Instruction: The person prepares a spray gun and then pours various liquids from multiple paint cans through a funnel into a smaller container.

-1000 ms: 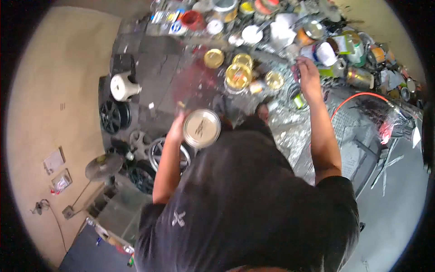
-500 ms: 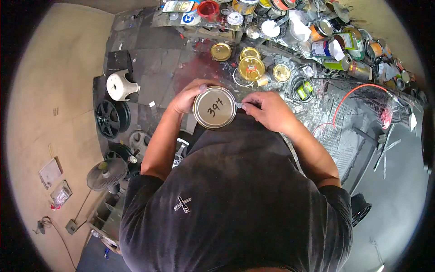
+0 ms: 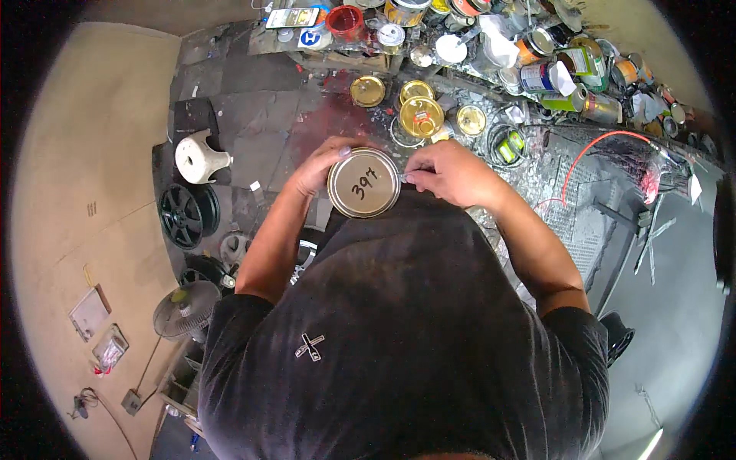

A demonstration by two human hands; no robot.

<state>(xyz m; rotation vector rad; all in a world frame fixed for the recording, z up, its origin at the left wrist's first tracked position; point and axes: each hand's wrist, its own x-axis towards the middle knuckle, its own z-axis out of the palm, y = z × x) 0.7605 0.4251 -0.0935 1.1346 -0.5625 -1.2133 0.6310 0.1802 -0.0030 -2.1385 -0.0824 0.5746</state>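
Note:
My left hand (image 3: 320, 164) grips a round tin can (image 3: 363, 183) from its left side and holds it close to my chest. The can's flat metal lid faces up and has handwriting on it. My right hand (image 3: 448, 173) is at the can's right edge, fingers curled and pinched against the rim; whether something small sits between them is hidden. Just beyond my hands, several open gold lids (image 3: 421, 116) lie on the stained workbench (image 3: 276, 115).
Many paint cans and jars (image 3: 552, 69) crowd the bench's far right side. A red wire (image 3: 606, 142) curves over a dark mesh surface at right. On the floor at left stand a white stool (image 3: 198, 157), a black wheel rim (image 3: 184, 217) and a fan (image 3: 184, 309).
One second ago my right hand reached out to the cans on the bench. It has come back to the can's rim, and the can sits closer to my chest.

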